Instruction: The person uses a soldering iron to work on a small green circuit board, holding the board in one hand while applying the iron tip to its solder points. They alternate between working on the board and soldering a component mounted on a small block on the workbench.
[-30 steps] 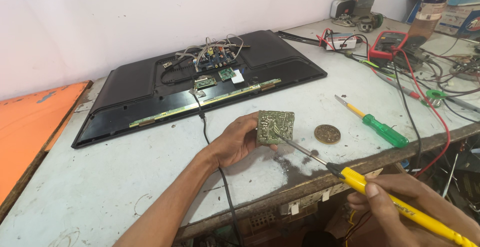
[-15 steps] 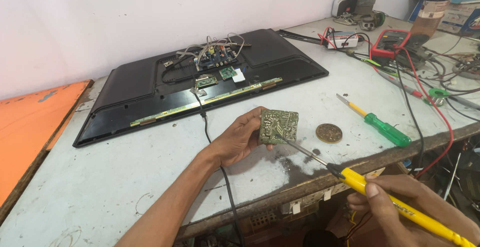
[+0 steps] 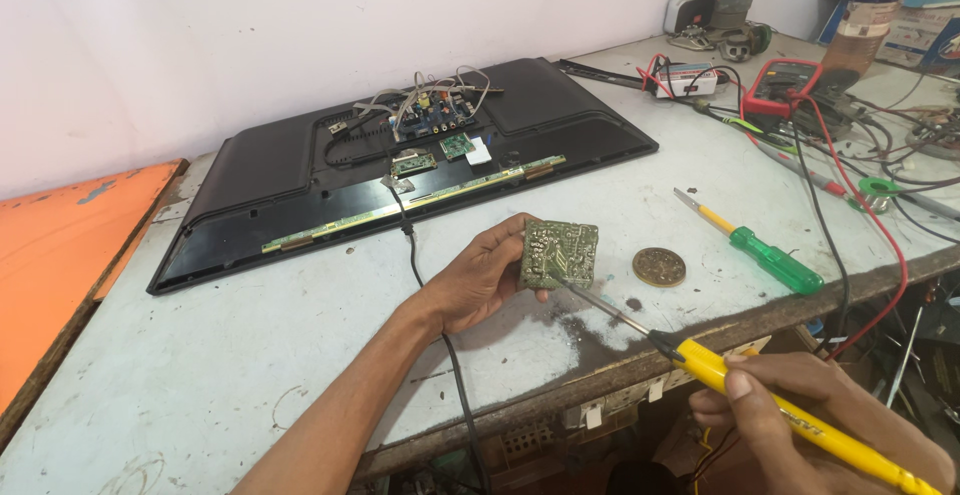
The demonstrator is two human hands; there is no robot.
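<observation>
My left hand (image 3: 478, 277) holds a small green circuit board (image 3: 560, 253) upright on the white workbench (image 3: 250, 355), solder side facing me. My right hand (image 3: 800, 415) grips a yellow-handled soldering iron (image 3: 780, 415) at the bench's front edge. Its metal tip (image 3: 560, 280) touches the lower part of the board. A round brown tin (image 3: 659, 267) lies just right of the board. Behind them a flat television (image 3: 400, 165) lies face down, with small boards and wires exposed on its back.
A green-handled screwdriver (image 3: 765, 252) lies right of the tin. A red multimeter (image 3: 790, 85) with red and black leads, a solder spool (image 3: 878, 193), a bottle (image 3: 865, 20) and tangled wires crowd the back right. An orange panel (image 3: 60, 255) is at left. A black cable (image 3: 430, 295) crosses the bench.
The board has tilted slightly in my left hand and the iron's tip has stayed against it. The view has shifted a little; nothing else moved.
</observation>
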